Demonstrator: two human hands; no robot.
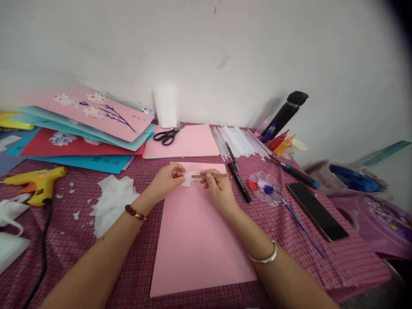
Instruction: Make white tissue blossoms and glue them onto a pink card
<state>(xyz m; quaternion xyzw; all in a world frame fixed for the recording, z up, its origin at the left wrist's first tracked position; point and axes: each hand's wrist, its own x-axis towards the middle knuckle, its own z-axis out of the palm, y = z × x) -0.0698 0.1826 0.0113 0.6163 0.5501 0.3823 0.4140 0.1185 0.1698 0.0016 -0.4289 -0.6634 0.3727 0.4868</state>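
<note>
My left hand (pixel 172 178) pinches a small piece of white tissue paper (pixel 187 180) above the far end of a pink paper sheet (pixel 199 240). Between the fingers of my right hand (pixel 219 189) is a thin wooden stick (pixel 217 175), its left tip meeting the tissue piece. The sheet lies lengthwise in front of me on a checked tablecloth. Left of it spreads a loose heap of white tissue pieces (pixel 112 204). To the right of the sheet lie a black marker (pixel 240 183) and a clear flower-shaped palette (pixel 270 198) with red, lilac and blue paint.
At left lies a yellow glue gun (pixel 40 182) with its black cord. Behind it, finished flower cards (pixel 128 128) are stacked. Black scissors (pixel 167 136) rest on pink sheets. Right are clear glue sticks (pixel 238 143), paint bottles (pixel 285 143), a paintbrush (pixel 304 229) and a phone (pixel 317 210).
</note>
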